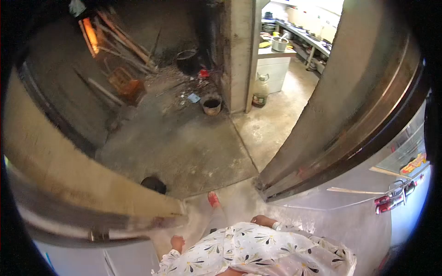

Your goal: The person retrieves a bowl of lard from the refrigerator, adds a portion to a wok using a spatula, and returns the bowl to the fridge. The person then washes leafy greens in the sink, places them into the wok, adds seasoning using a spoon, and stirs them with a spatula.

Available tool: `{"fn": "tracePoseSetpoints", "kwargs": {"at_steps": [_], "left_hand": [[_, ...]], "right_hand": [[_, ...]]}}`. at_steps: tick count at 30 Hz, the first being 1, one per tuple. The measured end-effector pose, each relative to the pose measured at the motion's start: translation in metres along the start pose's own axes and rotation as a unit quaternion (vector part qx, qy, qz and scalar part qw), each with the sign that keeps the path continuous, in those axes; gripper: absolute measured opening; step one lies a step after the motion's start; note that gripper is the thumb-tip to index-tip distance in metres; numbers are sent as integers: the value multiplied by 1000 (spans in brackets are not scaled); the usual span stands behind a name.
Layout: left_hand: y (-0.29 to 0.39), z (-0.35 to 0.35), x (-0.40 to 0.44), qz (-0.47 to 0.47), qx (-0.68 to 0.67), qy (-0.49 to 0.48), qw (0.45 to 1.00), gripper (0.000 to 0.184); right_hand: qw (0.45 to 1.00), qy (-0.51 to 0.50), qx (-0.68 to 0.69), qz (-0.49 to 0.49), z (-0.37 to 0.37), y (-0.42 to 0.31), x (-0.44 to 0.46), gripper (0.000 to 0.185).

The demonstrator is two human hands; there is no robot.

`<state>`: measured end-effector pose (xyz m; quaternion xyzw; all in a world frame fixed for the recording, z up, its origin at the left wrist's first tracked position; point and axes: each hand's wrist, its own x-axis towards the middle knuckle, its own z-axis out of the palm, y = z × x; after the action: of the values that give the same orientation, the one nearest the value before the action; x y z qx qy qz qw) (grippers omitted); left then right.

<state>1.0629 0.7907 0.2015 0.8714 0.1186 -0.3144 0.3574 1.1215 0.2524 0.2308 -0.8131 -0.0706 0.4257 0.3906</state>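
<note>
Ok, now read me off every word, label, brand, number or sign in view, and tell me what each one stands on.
None can be read.
Large bottle by the doorway: a label low on its side, too small and blurred.
Red items at the far right: any print is too blurred.
Light-blue scrap on the floor: no readable marking.

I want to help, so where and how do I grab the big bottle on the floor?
Probably best by its narrow neck, from the open floor side: the bottle stands upright, with the post and white counter close beside it.
</note>
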Motion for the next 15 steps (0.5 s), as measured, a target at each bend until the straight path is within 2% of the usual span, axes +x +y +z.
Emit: {"fn": "tracePoseSetpoints", "kwargs": {"at_steps": [1, 3, 5, 6, 7, 8, 9, 10, 11, 12, 13, 14, 15], "left_hand": [[19, -45, 4, 9, -9, -35, 999, 13], [21, -63, 10, 32, -100, 3, 994, 15], [39, -73, -3, 112, -161, 33, 980, 18], [45, -70, -8, 160, -150, 46, 975, 20], [52, -66, -10, 207, -72, 71, 973, 22], [60, -70, -9, 253, 5, 96, 963, 23], [70, -82, -12, 294, 79, 111, 946, 25], [83, -104, -4, 334, 151, 127, 922, 27], [97, -130, 16, 261, 91, 71, 958, 27], [106, -154, 44, 181, 33, 14, 983, 28], [117, -169, 70, 132, 17, -23, 991, 30], [134, -185, 93, 82, 4, -57, 995, 32], [155, -197, 109, 67, 31, -70, 995, 35]], "right_hand": [[1000, -3, 0, 20, -7, -47, -20, 30], [999, 2, -25, 22, -6, -57, -28, 31], [984, -5, -177, -19, -8, -34, -48, 30], [991, 3, -113, 66, 5, 16, -55, 30], [988, 11, -47, 148, 16, 59, -58, 30], [988, 11, -72, 134, 7, 68, -57, 28], [987, 4, -94, 128, 0, 63, -69, 25], [985, 32, -42, 166, -28, 27, -76, 23], [977, 64, 11, 201, -53, -5, -82, 21], [943, 128, 138, 274, -95, -60, -80, 19], [904, 197, 300, 231, -109, -66, -61, 19], [836, 260, 450, 177, -123, -73, -47, 18], [823, 275, 464, 177, -137, -88, -42, 18]]}}
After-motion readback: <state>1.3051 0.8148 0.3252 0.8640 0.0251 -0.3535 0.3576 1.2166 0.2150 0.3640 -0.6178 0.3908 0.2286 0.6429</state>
